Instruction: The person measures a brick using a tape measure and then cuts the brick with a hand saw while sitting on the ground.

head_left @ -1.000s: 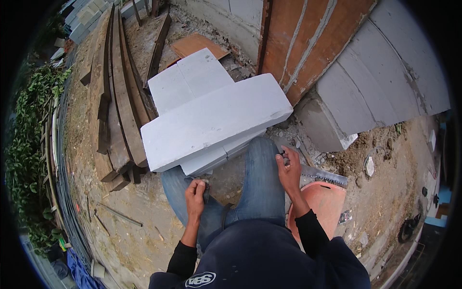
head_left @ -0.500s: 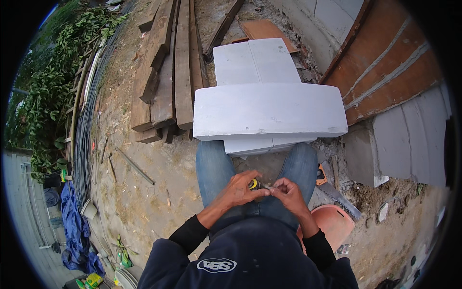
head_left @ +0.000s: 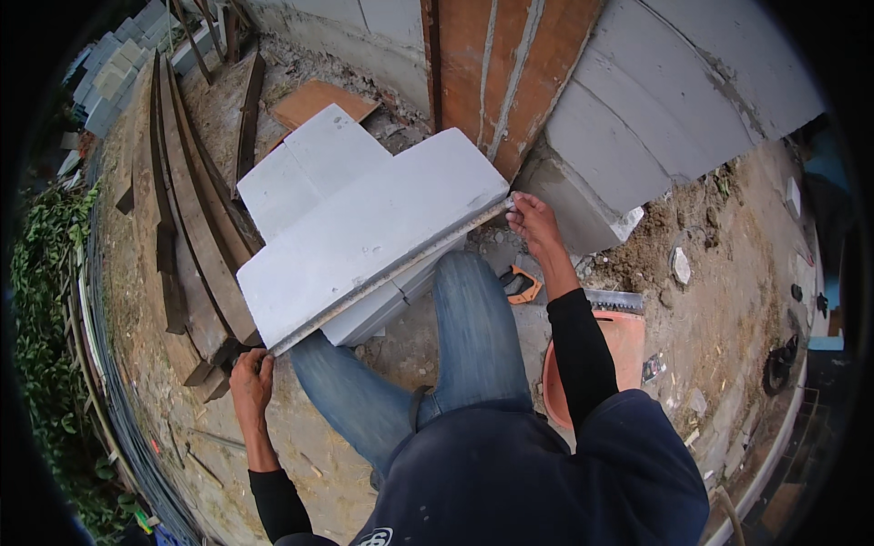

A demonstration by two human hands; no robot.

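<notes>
White, likely heavy and chip-prone, the block (head_left: 373, 227) lies toward ten o'clock, best gripped underneath; my left hand (head_left: 251, 382) at its seven and right hand (head_left: 534, 224) at three pinch what may be tape (head_left: 391, 276).

Dusty ground (head_left: 309, 428) with timber beams (head_left: 208, 296), stacked white blocks (head_left: 373, 214) and an orange tub (head_left: 628, 352).

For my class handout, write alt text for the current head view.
A person's left hand and right hand hold a thin strip, apparently a measuring tape, along the near edge of a white block. Brown timbers lie to the left; an orange-handled saw lies to the right.
</notes>
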